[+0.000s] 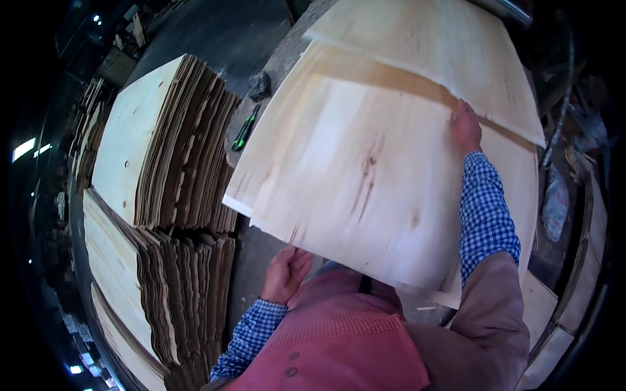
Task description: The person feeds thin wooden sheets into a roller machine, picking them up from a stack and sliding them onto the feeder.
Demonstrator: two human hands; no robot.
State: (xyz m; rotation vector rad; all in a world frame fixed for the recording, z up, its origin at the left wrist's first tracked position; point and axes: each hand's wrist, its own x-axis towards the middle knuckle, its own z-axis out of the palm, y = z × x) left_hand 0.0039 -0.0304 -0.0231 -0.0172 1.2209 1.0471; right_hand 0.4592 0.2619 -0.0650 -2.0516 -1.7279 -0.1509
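Note:
A large pale wood veneer sheet [339, 163] with dark knot streaks lies on top of other sheets in front of me. My right hand [467, 127] is at its far right corner, fingers closed on the edge, with the thumb side partly hidden. Low at the near left edge, my left hand [285, 272] has its palm turned up and its fingers loosely bent and apart. Its fingertips are close to the sheet's edge; whether they touch it I cannot tell. Another veneer sheet [424, 39] lies farther back, its near edge casting a shadow.
Tall stacks of veneer [140, 143] stand to the left, with a second stack [189, 293] nearer me. A green and black utility knife [245, 129] and a dark lump [259, 86] lie on the worktable's left border. At the right are a plastic bundle [555, 202] and more boards.

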